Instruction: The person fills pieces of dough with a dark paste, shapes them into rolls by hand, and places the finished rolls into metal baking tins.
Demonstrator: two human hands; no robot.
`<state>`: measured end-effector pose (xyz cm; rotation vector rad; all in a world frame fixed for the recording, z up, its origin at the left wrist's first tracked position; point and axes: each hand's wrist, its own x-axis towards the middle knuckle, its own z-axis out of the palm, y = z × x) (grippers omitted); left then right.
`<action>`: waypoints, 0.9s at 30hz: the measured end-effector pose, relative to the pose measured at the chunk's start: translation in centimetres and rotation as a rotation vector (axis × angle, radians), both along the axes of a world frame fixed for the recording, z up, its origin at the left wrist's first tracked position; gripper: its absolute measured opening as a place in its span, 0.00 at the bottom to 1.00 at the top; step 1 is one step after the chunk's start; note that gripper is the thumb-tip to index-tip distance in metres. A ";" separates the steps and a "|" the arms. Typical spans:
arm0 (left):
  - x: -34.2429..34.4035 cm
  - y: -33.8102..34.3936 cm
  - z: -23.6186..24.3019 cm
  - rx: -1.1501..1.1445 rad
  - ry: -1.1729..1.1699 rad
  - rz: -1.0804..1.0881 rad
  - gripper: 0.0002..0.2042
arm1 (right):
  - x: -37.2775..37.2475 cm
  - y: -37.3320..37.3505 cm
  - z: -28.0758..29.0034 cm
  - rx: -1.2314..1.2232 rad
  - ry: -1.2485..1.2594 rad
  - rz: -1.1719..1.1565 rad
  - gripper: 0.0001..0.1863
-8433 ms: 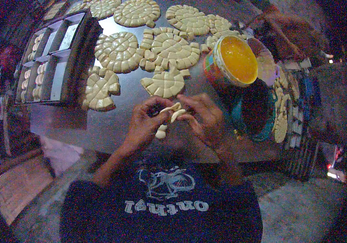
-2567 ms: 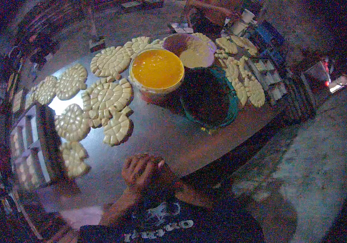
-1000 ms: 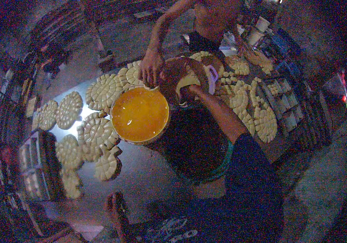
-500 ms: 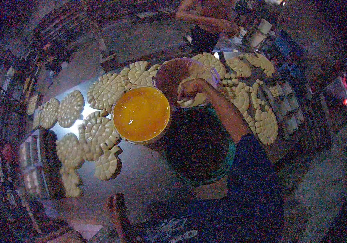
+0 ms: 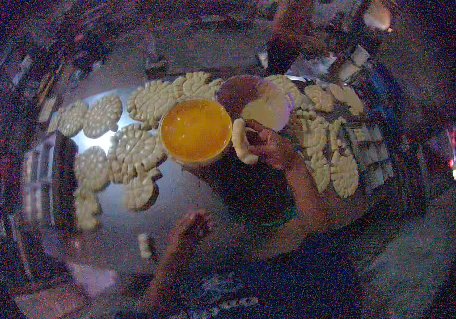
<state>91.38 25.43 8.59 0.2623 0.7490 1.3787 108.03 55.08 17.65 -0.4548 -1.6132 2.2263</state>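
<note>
Pinching a bent dough strip, the right hand has many dough rounds waiting left of its fingers; one little roll, maybe done, sits left of the left hand, its hold unclear

Open tabletop ahead of left hand; yellow-filled tub blocks beyond.

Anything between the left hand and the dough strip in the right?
The dark teal-rimmed tub lies partly between the left hand and curved dough strip, but the right hand seems to hold that strip above it, probably clear.
</note>
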 end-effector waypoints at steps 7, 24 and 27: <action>0.7 -0.3 2.9 0.096 -0.079 0.011 0.23 | -1.6 -16.1 -2.5 -0.129 0.041 -0.157 0.47; -6.8 -8.5 2.2 -0.079 0.054 0.308 0.13 | -8.3 -29.6 -6.7 0.674 -0.116 -0.367 0.16; -8.2 -9.3 3.2 -0.060 0.391 0.279 0.14 | -9.8 -30.5 -4.5 0.448 -0.315 -0.351 0.16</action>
